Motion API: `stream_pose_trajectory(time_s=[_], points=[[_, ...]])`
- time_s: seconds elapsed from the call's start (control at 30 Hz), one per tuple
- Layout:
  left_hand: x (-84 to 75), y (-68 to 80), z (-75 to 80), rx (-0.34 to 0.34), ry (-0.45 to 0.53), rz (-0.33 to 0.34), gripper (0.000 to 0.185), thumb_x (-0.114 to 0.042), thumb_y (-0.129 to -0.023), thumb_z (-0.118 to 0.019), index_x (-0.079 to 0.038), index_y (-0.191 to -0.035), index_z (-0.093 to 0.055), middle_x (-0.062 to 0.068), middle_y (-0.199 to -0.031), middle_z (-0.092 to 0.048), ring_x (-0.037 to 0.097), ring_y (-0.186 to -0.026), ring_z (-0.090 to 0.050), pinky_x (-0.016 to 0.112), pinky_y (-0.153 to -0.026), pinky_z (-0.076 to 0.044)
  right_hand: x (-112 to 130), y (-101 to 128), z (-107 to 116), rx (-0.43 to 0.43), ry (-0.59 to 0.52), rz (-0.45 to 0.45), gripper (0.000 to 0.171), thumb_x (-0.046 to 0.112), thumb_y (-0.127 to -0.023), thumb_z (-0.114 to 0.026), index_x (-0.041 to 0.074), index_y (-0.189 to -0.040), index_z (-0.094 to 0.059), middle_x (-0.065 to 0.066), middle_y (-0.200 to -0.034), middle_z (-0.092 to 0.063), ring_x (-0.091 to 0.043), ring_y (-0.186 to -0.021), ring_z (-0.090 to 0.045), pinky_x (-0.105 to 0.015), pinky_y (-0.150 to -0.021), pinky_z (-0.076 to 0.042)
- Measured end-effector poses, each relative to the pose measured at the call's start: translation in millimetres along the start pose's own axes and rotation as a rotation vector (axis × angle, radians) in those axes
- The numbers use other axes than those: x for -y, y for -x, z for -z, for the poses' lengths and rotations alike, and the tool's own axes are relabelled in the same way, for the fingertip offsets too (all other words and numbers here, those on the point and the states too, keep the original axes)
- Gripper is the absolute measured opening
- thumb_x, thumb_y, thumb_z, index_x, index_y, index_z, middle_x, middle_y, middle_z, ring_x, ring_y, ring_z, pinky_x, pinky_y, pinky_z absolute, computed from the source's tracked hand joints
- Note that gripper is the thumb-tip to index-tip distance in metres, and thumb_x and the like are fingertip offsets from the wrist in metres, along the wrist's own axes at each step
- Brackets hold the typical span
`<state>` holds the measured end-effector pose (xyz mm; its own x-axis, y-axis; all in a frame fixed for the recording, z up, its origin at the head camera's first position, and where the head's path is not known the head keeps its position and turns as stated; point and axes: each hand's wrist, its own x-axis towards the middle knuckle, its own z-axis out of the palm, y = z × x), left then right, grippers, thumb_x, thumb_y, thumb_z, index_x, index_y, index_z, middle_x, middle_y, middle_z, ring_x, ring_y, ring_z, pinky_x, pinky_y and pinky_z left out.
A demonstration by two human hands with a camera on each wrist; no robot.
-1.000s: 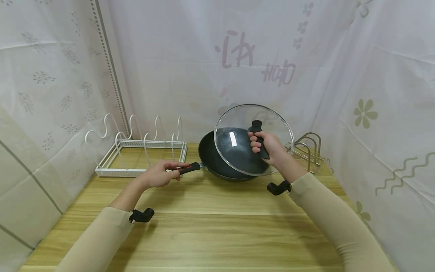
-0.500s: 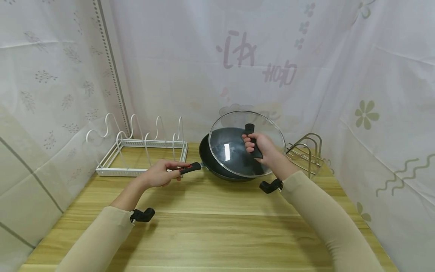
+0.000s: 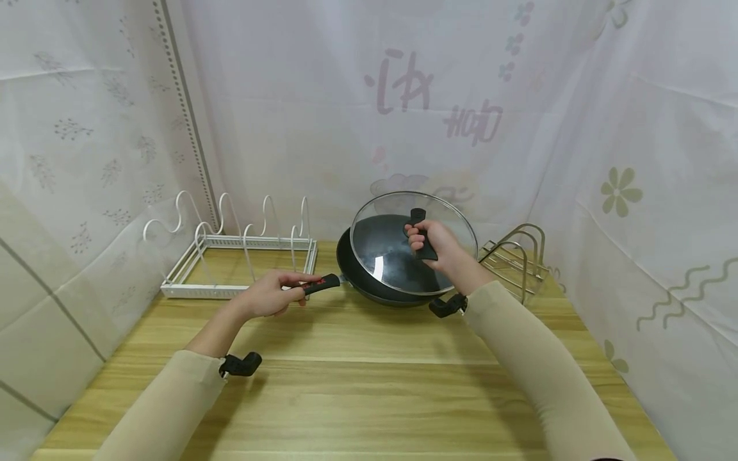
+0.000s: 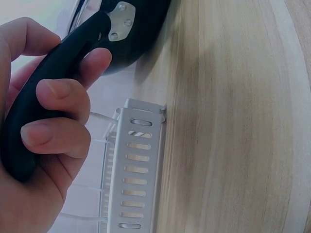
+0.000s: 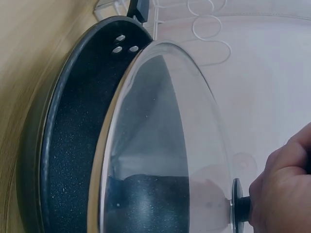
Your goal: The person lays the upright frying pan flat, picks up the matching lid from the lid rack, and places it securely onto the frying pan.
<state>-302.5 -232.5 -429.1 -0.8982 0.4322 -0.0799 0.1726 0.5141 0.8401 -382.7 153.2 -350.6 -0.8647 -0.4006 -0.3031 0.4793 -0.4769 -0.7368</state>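
Your right hand (image 3: 434,242) holds the round glass lid (image 3: 413,243) by its black knob. You have lowered it left, tilted over the black frying pan (image 3: 369,272) on the desk (image 3: 369,384). Your left hand (image 3: 271,294) still grips the pan's black handle (image 3: 321,284). The lid is nearly on.

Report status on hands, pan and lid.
Left hand grips the black pan handle. Right hand holds the round glass lid by its knob, tilted above the black frying pan. Nothing between lid and pan.

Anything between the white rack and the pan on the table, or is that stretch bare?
Only the pan's black handle, gripped by the left hand, crosses between the white rack and the pan; the head view shows bare wooden table beneath.
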Motion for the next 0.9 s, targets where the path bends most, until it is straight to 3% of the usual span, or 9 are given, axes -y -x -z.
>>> stream_pose_trajectory(time_s=[0.6,0.9], points=[[-0.2,0.4,-0.3,0.001,-0.006,0.004,0.043,-0.021,-0.112,-0.058,-0.019,-0.154,-0.066,0.023,-0.103,-0.075,0.01,-0.046,-0.041,0.025,-0.047,-0.037,-3.9,-12.6,-4.1,-0.036,0.027,-0.038,0.019,0.01,-0.117,-0.027,0.003,-0.127,-0.04,0.0,-0.084,-0.042,-0.005,-0.053,-0.034,-0.016,-0.044,-0.036],[-1.6,0.5,-0.2,-0.002,-0.012,0.0,0.044,-0.02,-0.11,-0.059,-0.017,-0.153,-0.066,0.022,-0.1,-0.075,0.01,-0.046,-0.042,0.024,-0.047,-0.035,-7.9,-16.9,-4.7,-0.05,0.013,-0.069,0.028,0.011,-0.117,-0.026,0.003,-0.142,-0.036,0.0,-0.086,-0.042,-0.006,-0.056,-0.034,-0.016,-0.044,-0.037]])
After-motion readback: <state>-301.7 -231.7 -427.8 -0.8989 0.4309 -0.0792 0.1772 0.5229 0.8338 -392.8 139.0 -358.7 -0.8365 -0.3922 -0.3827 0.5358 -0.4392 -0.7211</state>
